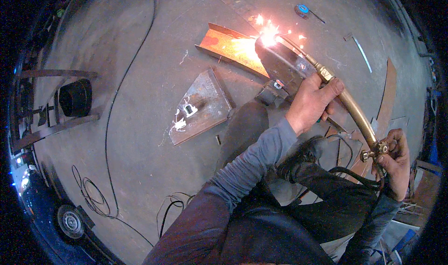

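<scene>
A brass gas torch [358, 113] slants across the right half of the view. My left hand [309, 105] is closed around the front of its grip, just behind the nozzle tube. My right hand [395, 164] holds its rear end by the valve knobs, where dark hoses join. Bright flame and sparks [269, 35] burst at the tip, against the upper end of a dark metal piece [282, 62]; the glare hides the exact contact. Beyond my left knee, a rusty steel channel [224, 43] lies lit orange. A wedge-shaped steel piece [207, 106] with white marks lies nearer.
A blue tape measure [303, 10] and a thin metal strip [363, 55] lie on the floor at the far right. A long cable [108, 125] snakes down the left side. Farther left are a metal frame [58, 76] and a car wheel [71, 220]. Metal scraps [388, 92] lie at right.
</scene>
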Available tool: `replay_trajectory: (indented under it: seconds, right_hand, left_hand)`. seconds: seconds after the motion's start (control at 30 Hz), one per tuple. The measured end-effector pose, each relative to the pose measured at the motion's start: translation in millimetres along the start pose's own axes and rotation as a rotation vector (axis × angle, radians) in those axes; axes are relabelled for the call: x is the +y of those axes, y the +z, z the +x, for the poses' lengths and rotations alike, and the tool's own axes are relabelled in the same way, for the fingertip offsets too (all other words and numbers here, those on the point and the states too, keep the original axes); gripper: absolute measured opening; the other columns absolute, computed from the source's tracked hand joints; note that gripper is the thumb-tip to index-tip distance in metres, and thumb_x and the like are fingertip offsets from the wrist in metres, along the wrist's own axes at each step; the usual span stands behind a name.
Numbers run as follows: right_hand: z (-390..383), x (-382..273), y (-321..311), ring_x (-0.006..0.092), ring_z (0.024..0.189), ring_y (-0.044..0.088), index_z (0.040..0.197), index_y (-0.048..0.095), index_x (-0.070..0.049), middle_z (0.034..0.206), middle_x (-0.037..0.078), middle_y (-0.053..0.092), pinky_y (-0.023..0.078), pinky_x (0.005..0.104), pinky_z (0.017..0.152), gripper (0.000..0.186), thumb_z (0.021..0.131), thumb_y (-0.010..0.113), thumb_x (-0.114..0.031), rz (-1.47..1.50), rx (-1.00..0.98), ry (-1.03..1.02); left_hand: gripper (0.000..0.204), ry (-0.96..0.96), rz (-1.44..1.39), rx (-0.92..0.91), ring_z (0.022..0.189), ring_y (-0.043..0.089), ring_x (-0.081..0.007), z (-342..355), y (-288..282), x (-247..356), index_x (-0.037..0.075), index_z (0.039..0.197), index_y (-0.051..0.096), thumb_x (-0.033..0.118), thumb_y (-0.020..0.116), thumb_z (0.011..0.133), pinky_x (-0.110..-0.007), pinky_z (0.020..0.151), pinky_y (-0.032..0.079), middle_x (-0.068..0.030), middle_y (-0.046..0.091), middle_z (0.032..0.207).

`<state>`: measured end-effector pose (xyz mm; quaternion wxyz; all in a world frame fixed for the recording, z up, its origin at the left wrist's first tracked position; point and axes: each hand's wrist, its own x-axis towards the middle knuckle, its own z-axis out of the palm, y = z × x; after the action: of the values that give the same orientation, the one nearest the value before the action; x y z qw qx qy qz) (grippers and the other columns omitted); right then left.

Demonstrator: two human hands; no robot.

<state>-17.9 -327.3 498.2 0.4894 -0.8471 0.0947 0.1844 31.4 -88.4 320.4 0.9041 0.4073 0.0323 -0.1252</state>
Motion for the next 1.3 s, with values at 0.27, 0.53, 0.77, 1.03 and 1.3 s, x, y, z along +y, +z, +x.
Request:
replay_trajectory:
  seconds: [0.27,0.53,0.77,1.03,1.3]
  right_hand:
    - [1.2,4.3,-7.0,0.0085,0.077,0.054,0.111,0.052,-0.010,0.090,-0.001,0.056,0.043,0.0236,0.062,0.048,0.079,0.085,-0.026,-0.089,0.002,-0.014]
    - [-0.2,4.4,-5.5,0.0080,0.074,0.054,0.114,0.053,-0.010,0.090,-0.002,0.057,0.043,0.0231,0.060,0.052,0.080,0.086,-0.030,-0.061,0.008,-0.008]
    - [-0.2,2.4,-4.7,0.0082,0.076,0.054,0.116,0.054,-0.009,0.090,-0.001,0.057,0.043,0.0232,0.062,0.045,0.079,0.078,-0.018,-0.026,0.007,0.019]
    - [-0.4,-1.9,-2.6,0.0087,0.069,0.056,0.117,0.054,-0.007,0.089,0.001,0.060,0.046,0.0234,0.056,0.042,0.078,0.069,-0.007,0.033,-0.012,0.040]
    - [-0.2,3.1,-3.9,0.0103,0.064,0.059,0.113,0.052,-0.009,0.087,0.003,0.062,0.049,0.0241,0.051,0.040,0.080,0.074,-0.008,-0.024,0.022,-0.015]
  left_hand:
    - [0.040,-0.013,0.026,0.021,0.058,0.057,-0.0086,0.1,1.8,1.2,0.003,0.110,0.058,0.042,0.065,0.105,-0.023,0.043,0.042,-0.0019,0.059,0.084]
    - [0.039,0.005,0.002,0.026,0.059,0.057,-0.0088,-0.8,3.9,2.6,0.002,0.110,0.059,0.040,0.066,0.104,-0.024,0.044,0.042,-0.0023,0.059,0.084]
    - [0.051,0.010,-0.036,0.031,0.057,0.057,-0.0094,1.9,1.6,-3.4,-0.001,0.109,0.057,0.047,0.071,0.101,-0.026,0.044,0.045,-0.0041,0.060,0.081]
    - [0.046,-0.043,-0.016,0.001,0.058,0.057,-0.0097,1.7,-0.5,0.4,0.000,0.107,0.057,0.043,0.070,0.102,-0.026,0.044,0.045,-0.0048,0.061,0.083]
    - [0.044,-0.024,-0.034,0.026,0.056,0.057,-0.0091,-1.1,3.9,3.9,-0.001,0.108,0.057,0.041,0.069,0.103,-0.026,0.043,0.045,-0.0050,0.062,0.084]
